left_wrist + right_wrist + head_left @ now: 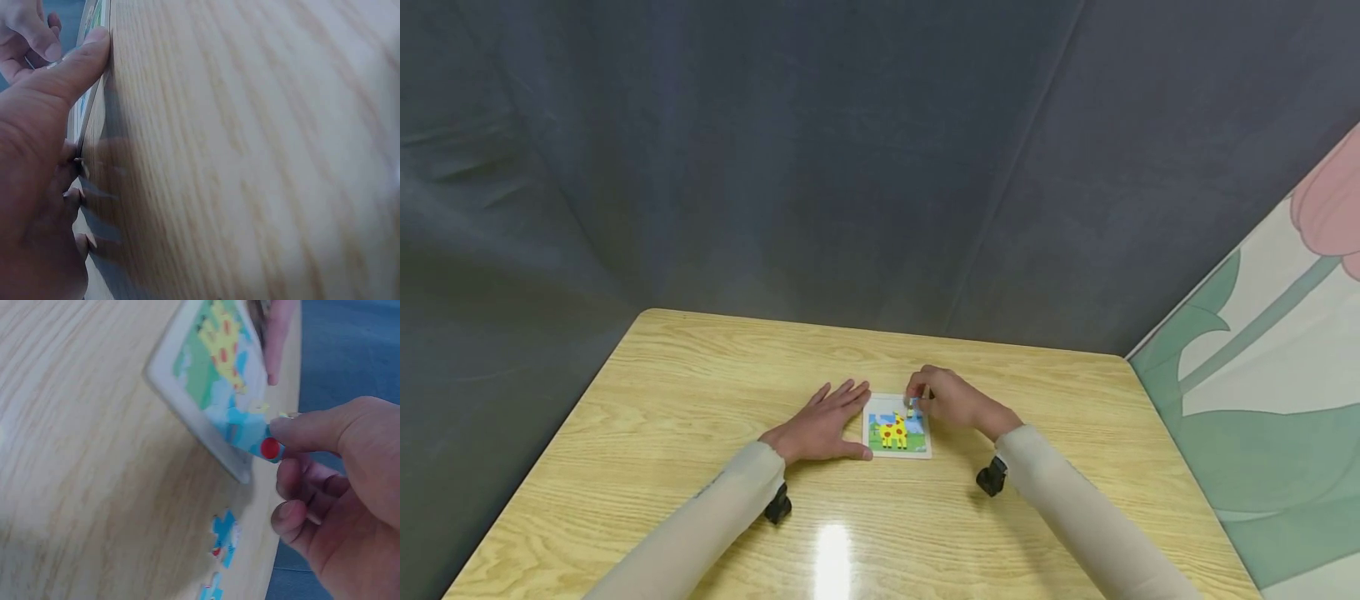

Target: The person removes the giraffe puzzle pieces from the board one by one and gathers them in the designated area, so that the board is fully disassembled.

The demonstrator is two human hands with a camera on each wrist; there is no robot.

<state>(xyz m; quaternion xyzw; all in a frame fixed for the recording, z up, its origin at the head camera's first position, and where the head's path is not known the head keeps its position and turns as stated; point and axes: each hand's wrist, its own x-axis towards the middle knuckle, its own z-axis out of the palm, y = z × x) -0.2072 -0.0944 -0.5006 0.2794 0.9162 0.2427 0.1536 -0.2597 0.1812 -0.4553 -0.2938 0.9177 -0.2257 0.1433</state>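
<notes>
A small white-rimmed jigsaw puzzle (pixel 891 454) lies on the table, its partly filled picture showing a yellow giraffe with red spots on green and blue. Fingers spread, my left hand (pixel 822 427) lies along the puzzle's left side, with thumb and index fingertip at its edge. At the upper right corner, my right hand (pixel 953 400) pinches a blue puzzle piece (pixel 270 449) with a red dot between thumb and fingers. That piece is over the picture's upper right part; whether it touches the board, I cannot tell.
Two loose blue puzzle pieces, one (pixel 225 537) nearer the board and another (pixel 212 589) farther off, lie on the table in the right wrist view. The wooden table (pixel 700 367) ends at a dark curtain (pixel 812 167). A flower-patterned cloth (pixel 1285 400) hangs at the right.
</notes>
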